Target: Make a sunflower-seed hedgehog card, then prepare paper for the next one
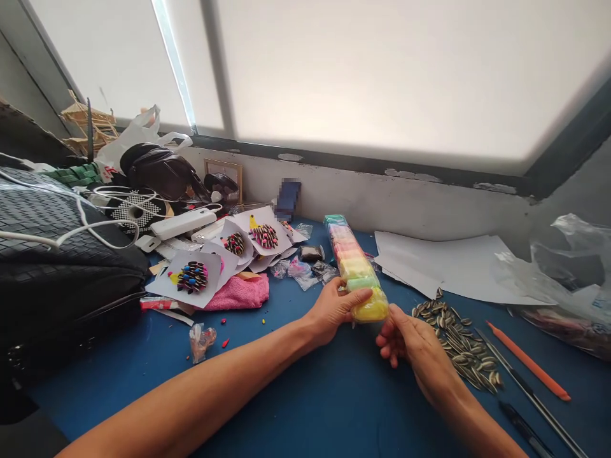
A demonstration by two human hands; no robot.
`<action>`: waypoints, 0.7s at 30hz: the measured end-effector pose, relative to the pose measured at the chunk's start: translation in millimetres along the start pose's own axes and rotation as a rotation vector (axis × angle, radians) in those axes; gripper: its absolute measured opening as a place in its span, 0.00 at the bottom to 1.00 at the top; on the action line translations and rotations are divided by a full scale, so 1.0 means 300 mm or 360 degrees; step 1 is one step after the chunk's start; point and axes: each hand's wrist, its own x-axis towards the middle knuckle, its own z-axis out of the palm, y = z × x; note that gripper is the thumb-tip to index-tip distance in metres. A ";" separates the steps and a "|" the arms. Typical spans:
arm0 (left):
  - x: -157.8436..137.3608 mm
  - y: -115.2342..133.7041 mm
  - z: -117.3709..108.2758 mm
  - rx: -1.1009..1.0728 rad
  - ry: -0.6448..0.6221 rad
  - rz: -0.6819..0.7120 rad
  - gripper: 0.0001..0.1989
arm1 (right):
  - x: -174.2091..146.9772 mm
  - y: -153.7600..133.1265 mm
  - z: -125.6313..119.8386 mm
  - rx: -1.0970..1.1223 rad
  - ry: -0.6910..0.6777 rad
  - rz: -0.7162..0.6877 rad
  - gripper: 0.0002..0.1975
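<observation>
A long row of modelling clay packets (356, 259) in clear plastic, in several pastel colours, lies across the blue table towards the wall. My left hand (334, 308) grips its near end from the left, thumb on top of the yellow packet (371, 306). At the right corner of that packet, the thumb and forefinger of my right hand (409, 337) are pinched on the plastic wrapping; the other fingers curl below. Striped sunflower seeds (461, 346) lie in a loose pile just right of my right hand.
White paper sheets (443, 264) lie along the wall. An orange pen (529, 361) and dark pens are at the right, near a plastic bag (573, 267). To the left are seed-and-clay hedgehogs on paper (193, 277), a pink cloth (238, 292) and a black bag (71, 273).
</observation>
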 end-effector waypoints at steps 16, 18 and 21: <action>0.022 -0.034 0.009 0.0135 0.0023 0.0078 0.28 | -0.035 0.050 -0.007 0.0090 0.0052 -0.0258 0.30; 0.019 -0.027 0.012 0.0161 0.0019 0.0064 0.27 | -0.039 0.055 -0.007 0.0110 0.0069 -0.0278 0.30; 0.016 -0.019 0.016 0.0200 0.0024 0.0017 0.25 | -0.041 0.065 -0.010 0.0143 0.0114 -0.0296 0.28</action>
